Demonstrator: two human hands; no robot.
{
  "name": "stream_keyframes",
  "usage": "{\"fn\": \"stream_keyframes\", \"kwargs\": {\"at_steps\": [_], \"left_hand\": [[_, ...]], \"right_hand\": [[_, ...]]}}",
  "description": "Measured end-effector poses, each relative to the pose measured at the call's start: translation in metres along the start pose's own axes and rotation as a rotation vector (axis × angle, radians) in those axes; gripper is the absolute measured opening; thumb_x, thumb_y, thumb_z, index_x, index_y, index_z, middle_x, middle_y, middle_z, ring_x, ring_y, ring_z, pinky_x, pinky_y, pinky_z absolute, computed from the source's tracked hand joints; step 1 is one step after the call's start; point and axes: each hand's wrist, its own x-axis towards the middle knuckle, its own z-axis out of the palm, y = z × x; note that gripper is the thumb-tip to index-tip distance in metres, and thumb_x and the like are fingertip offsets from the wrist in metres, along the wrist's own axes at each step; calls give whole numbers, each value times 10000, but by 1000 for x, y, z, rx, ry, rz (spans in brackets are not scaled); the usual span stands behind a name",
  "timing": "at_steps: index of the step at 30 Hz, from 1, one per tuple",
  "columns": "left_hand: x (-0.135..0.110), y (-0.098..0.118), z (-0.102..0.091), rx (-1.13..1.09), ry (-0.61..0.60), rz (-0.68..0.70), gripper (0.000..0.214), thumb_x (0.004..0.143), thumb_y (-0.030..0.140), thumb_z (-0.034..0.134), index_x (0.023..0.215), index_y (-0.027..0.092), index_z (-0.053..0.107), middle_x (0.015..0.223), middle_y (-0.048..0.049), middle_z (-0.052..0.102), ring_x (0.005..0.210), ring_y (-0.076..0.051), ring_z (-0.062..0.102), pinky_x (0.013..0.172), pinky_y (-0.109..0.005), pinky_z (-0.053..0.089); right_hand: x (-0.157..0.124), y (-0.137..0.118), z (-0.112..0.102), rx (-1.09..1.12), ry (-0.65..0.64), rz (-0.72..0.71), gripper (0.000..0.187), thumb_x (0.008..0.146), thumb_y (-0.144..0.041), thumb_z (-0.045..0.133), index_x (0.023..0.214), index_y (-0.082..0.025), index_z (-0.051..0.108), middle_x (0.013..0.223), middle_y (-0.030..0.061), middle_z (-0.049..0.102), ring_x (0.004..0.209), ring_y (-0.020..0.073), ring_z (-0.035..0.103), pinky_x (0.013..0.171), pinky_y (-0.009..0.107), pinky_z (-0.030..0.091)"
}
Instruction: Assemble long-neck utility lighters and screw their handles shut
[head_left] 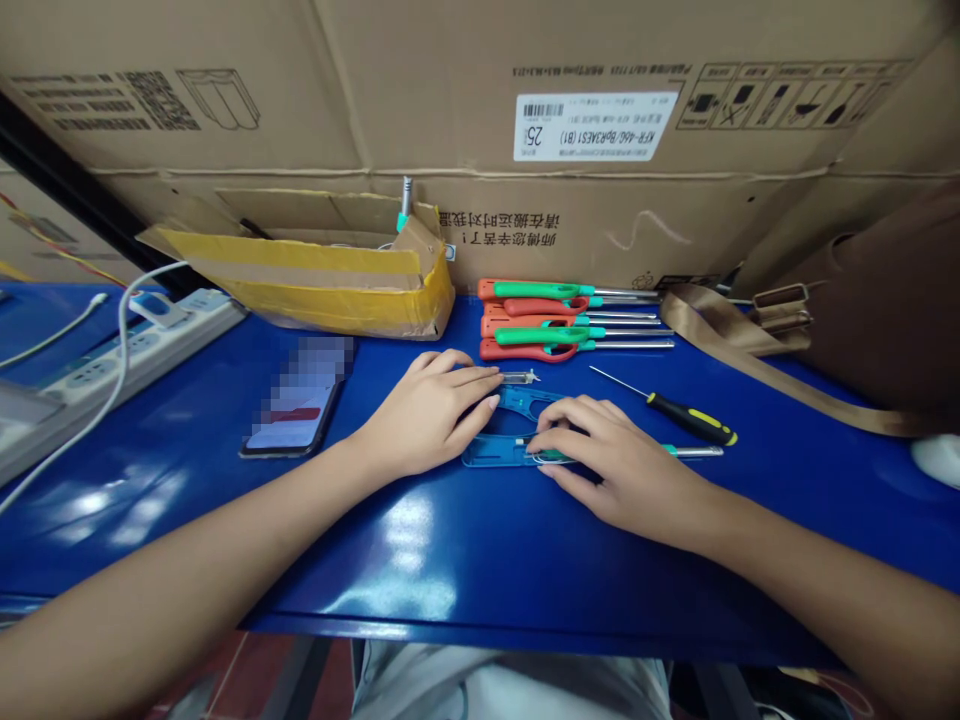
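Observation:
My left hand (439,410) lies palm down, its fingers closed over one end of a clear plastic fuel tank (517,378) with a small white tip. Just below that tank is one blue lighter casing half (517,402). A second blue casing half (487,452) lies nearer to me, its inside facing up. Over its right part my right hand (615,465) curls its fingers onto an opened gas lighter, among thin wires and small parts. The lighter's metal rod (699,451) sticks out to the right, and the palm hides its middle.
Several red and green gas lighters (536,325) lie in a stack behind my hands. A screwdriver (690,418) rests at right, near a tan strap (750,350). A phone (296,400), a taped cardboard box (315,290) and a power strip (112,375) are at left.

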Motion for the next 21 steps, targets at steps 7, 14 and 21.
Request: {"fn": "stream_keyframes", "kwargs": {"at_steps": [7,14,21], "left_hand": [[-6,-10,3,-26,76,-59,278,1000,265,583,1213,159,728,1073,-84,748,1014,-259,612,898,-413,474],[-6,-19,9,-179,96,-148,184,951,249,655,1088,174,751,996,-74,677,947,-237,607,874,-390,501],[-5,-16,5,-266,47,-253,96,899,230,685,978,178,669,950,-41,692,883,-212,629,817,-350,515]], "right_hand": [[-1,1,-4,7,-22,20,135,1015,-217,548,1124,-242,624,1172,52,629,1075,222,569,960,434,418],[-2,0,-4,35,-22,38,67,1013,-214,550,1043,-235,606,1148,47,630,1063,213,574,941,418,415],[-2,0,-1,57,-10,72,41,1005,-223,560,1019,-236,596,1148,55,631,1092,222,582,962,427,418]]}}
